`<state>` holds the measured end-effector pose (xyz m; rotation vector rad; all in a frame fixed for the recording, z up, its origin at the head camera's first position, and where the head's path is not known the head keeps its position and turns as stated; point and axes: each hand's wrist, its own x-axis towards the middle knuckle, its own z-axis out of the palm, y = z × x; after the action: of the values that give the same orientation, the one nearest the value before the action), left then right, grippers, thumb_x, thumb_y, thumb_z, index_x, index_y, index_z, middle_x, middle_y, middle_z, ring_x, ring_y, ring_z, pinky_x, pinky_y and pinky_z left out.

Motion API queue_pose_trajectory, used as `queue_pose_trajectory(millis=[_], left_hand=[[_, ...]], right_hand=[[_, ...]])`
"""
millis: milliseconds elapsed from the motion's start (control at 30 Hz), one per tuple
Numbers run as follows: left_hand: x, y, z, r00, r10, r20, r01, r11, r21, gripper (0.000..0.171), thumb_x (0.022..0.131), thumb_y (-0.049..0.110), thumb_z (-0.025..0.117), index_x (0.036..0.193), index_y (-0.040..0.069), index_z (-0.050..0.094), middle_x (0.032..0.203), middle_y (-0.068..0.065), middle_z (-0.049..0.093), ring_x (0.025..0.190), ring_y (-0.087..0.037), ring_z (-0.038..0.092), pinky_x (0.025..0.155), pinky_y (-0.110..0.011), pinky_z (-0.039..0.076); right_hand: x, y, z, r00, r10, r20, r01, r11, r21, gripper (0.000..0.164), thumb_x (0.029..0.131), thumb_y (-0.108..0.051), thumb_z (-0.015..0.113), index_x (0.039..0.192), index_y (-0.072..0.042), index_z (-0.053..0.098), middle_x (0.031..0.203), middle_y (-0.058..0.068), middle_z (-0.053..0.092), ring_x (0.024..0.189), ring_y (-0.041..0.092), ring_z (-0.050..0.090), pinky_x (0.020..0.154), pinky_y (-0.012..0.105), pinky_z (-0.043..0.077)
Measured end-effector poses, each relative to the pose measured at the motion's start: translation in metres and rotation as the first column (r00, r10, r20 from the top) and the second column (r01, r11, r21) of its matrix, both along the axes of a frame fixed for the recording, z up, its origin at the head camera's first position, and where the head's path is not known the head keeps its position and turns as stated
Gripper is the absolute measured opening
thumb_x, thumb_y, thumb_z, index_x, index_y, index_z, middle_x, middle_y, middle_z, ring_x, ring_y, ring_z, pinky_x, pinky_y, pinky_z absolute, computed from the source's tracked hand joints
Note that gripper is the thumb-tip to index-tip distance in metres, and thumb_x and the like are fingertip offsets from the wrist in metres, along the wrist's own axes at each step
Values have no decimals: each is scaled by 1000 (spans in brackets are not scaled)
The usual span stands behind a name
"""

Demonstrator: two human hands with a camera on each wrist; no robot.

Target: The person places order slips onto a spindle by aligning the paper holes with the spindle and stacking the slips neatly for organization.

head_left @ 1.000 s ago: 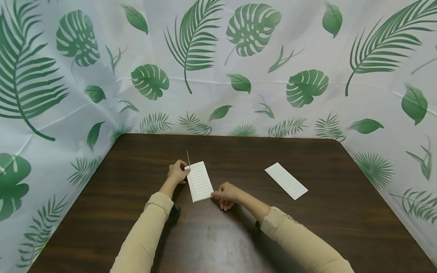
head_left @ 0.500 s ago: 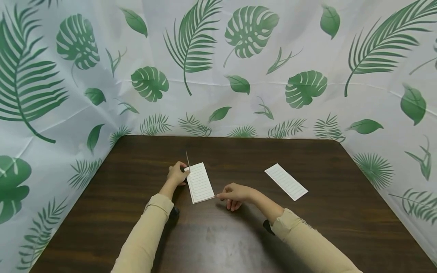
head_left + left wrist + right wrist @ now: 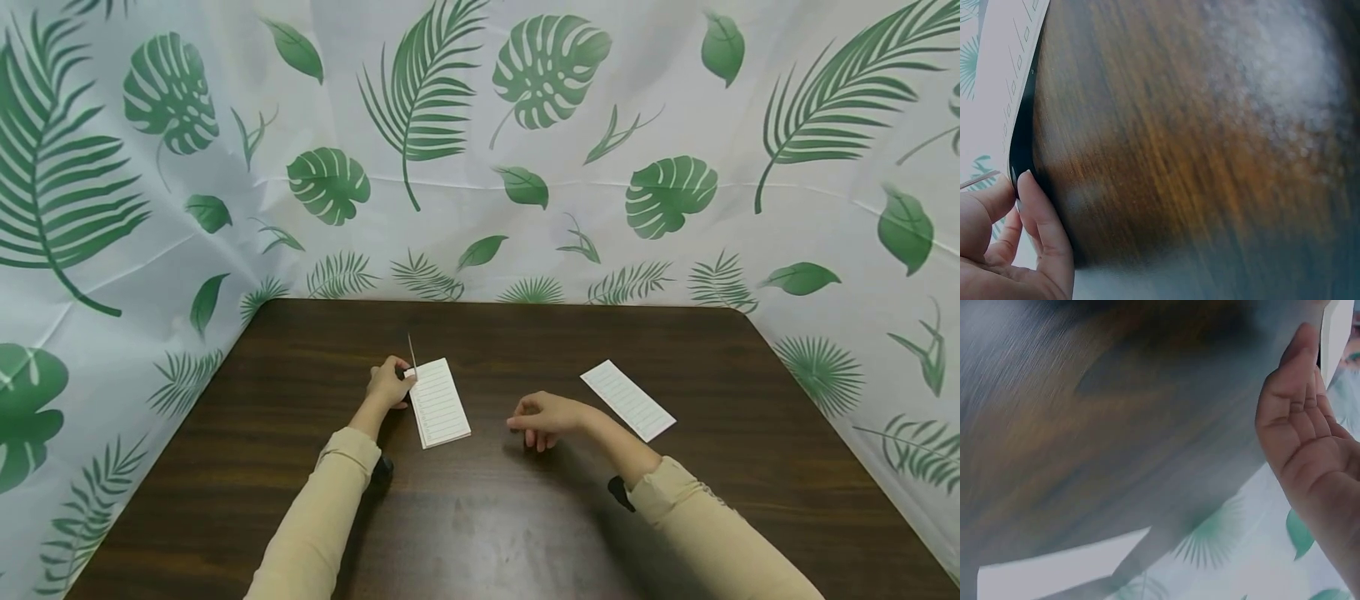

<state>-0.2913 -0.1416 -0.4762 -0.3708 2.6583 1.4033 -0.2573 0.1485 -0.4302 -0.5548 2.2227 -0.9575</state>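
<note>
My left hand [image 3: 388, 385] pinches the upper left edge of a small stack of white lined cards [image 3: 441, 406] lying on the dark wood table. A thin pale strip [image 3: 412, 354] sticks up at that edge, beside the thumb; what it is I cannot tell. Up close in the left wrist view, thumb and finger [image 3: 1038, 212] meet at the border of the lined cards [image 3: 1013, 56], which carry small circles. Apart from the stack, my right hand [image 3: 551, 419] hovers over the table with loosely bent fingers and holds nothing.
Another white lined card [image 3: 628, 400] lies slanted on the table [image 3: 300, 517], to the right beyond my right forearm. A white cloth with green leaves [image 3: 465, 200] hangs along the table's back and sides.
My right hand has let go of the stack's lower right corner and moved off to the right. The left hand keeps its pinch, and the cards stay in place.
</note>
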Motion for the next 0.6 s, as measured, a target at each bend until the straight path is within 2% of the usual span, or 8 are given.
queue_pose_trajectory(millis=[100,333,467,600], left_hand=[[0,-1,-1,1000,1,2,-1,1000,0,23,94,14,55,113,5,48,127,-28,33,102,-49,47,47,-23,56],[3,-2,-1,1000,6,13,-6,1000,6,23,94,14,56,113,5,48,125,-28,33,99,-48,49,47,-23,56],[4,0,1,1000,7,10,-7,1000,-2,23,94,14,55,114,5,48,126,-28,33,97,-48,49,47,-23,56],[2,2,4,1000,7,7,-7,1000,-13,23,94,15,55,114,5,49,126,-28,34,94,-45,51,47,-23,55]], right_hand=[[-5,14,2,999,-11,-50,11,1000,-2,28,96,-24,53,106,2,56,73,10,62,58,15,58,54,26,52],[-15,51,5,985,-105,-138,108,994,8,27,94,-20,57,107,4,55,75,11,62,60,15,59,56,28,54],[-21,73,7,954,-153,-257,171,984,49,26,91,-17,60,104,6,56,74,15,63,60,16,59,53,27,52],[-26,95,9,901,-180,-395,252,957,140,30,87,-18,65,101,8,56,79,19,63,67,23,59,55,30,51]])
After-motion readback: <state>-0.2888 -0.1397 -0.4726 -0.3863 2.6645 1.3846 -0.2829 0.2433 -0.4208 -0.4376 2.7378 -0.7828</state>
